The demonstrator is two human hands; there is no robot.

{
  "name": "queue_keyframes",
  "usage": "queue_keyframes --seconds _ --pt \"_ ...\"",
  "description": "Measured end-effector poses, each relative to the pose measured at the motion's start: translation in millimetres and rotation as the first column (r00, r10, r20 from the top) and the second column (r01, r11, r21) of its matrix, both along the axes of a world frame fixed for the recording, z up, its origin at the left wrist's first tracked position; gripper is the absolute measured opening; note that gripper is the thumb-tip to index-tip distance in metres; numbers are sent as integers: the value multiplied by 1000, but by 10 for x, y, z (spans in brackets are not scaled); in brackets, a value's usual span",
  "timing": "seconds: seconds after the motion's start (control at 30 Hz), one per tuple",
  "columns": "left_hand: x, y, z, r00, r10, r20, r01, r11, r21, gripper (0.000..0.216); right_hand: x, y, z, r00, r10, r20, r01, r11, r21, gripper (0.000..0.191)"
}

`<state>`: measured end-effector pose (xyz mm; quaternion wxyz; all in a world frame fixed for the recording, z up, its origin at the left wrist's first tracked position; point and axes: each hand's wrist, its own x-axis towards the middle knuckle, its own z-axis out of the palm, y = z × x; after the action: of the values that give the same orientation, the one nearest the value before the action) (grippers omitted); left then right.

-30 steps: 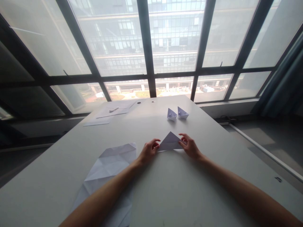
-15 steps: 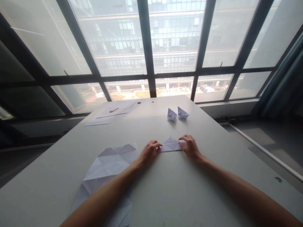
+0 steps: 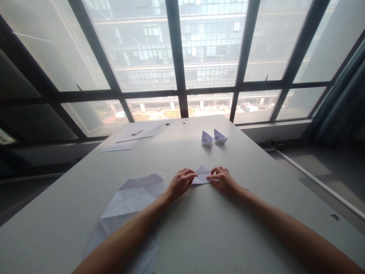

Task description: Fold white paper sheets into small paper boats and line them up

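A small folded white paper piece [image 3: 202, 176] lies flat on the grey table [image 3: 199, 228] in front of me. My left hand [image 3: 180, 183] rests on its left end with fingers curled down onto it. My right hand [image 3: 223, 180] presses on its right part, fingers bent and pinching the paper's edge. Only the middle peak of the paper shows between my hands.
Two small finished paper boats [image 3: 207, 138] [image 3: 220, 136] stand farther back. A large creased sheet [image 3: 131, 205] lies to the left under my left forearm. More sheets and a pen [image 3: 137, 132] lie at the far left, by the window.
The upright paper triangle was folded down flat onto the table. My right hand then slid left over it, covering more of the paper; my left hand stayed nearly in place.
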<state>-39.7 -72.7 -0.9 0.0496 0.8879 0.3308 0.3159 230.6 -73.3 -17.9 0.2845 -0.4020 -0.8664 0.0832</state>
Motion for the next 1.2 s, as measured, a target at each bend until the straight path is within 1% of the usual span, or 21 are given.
queue_keyframes --seconds 0.07,0.13,0.2,0.23,0.3,0.37,0.4,0.47,0.57,0.67,0.8,0.97,1.1,1.2 --pt "16 9 -37 994 -113 14 113 992 -51 23 -7 -20 15 999 32 14 -32 999 -15 27" --pt "29 20 -80 975 -207 81 217 966 -142 25 -10 -27 28 999 49 2 -49 999 -25 29" --pt "35 26 -108 952 -269 148 297 929 -220 26 -5 -5 25 997 11 -76 -13 1000 -23 31" --pt "37 26 -114 946 -280 161 313 917 -247 27 4 18 16 989 -34 -141 31 999 -22 31" --pt "36 20 -108 951 -268 157 303 909 -286 27 35 80 -18 945 -163 -285 161 986 -32 29" --pt "30 9 -87 965 -219 145 255 911 -325 27 80 147 -65 881 -289 -374 281 957 -77 30" --pt "26 4 -74 971 -191 141 229 910 -345 26 103 175 -89 862 -339 -376 322 940 -108 30" --pt "17 -5 -51 980 -146 138 187 910 -370 24 141 211 -128 860 -392 -328 364 920 -146 30" --pt "15 -12 -30 982 -117 148 164 919 -360 22 162 212 -150 891 -386 -237 358 921 -154 30" --pt "31 -15 -27 985 -106 135 146 930 -336 23 161 186 -136 913 -353 -205 329 933 -143 28" --pt "48 -18 -21 993 -71 95 99 934 -344 25 166 169 -114 929 -327 -172 305 942 -143 22" --pt "43 -33 2 992 -65 111 100 934 -343 26 176 175 -83 934 -313 -172 283 943 -176 14" --pt "46 -46 12 992 -37 119 80 923 -376 26 175 171 -62 935 -308 -177 276 943 -185 10" --pt "51 -50 11 992 -39 119 82 921 -381 27 178 172 -60 934 -307 -181 272 942 -195 10"
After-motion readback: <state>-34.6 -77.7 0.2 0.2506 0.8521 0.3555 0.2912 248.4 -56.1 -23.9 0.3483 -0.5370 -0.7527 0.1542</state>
